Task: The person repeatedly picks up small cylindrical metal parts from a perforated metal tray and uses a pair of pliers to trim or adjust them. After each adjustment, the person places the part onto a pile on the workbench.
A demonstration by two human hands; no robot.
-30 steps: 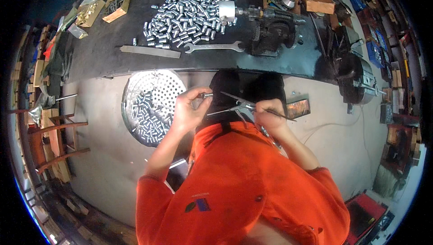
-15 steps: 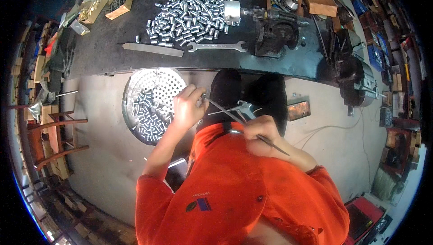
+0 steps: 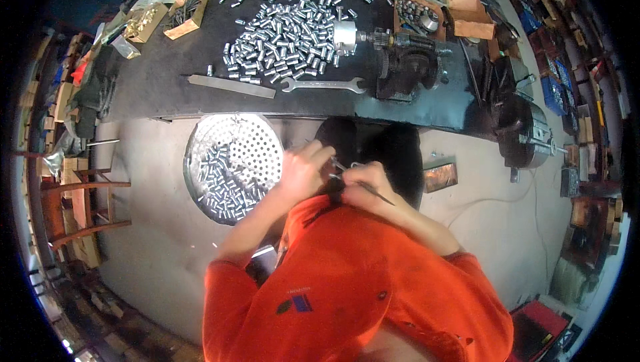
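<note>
"Where is the slender dark metal rod (image 3: 384,198)?"
"Clamped in the fingers of the right hand (image 3: 368,179), slanting far-left toward the left hand (image 3: 305,172), just beside; whether the left fingers grip anything, I cannot tell."

Floor (image 3: 480,249) pale grey. Black-topped workbench (image 3: 150,99) spans the upper view, a cool bluish sheen toward its right end. Reddish-brown wooden chair-like frame (image 3: 75,210) at left. Crowded shelving (image 3: 593,129) down the right side, blue bins (image 3: 555,92) among its contents. Upper left corner dim; rim bends all straight edges.
</note>
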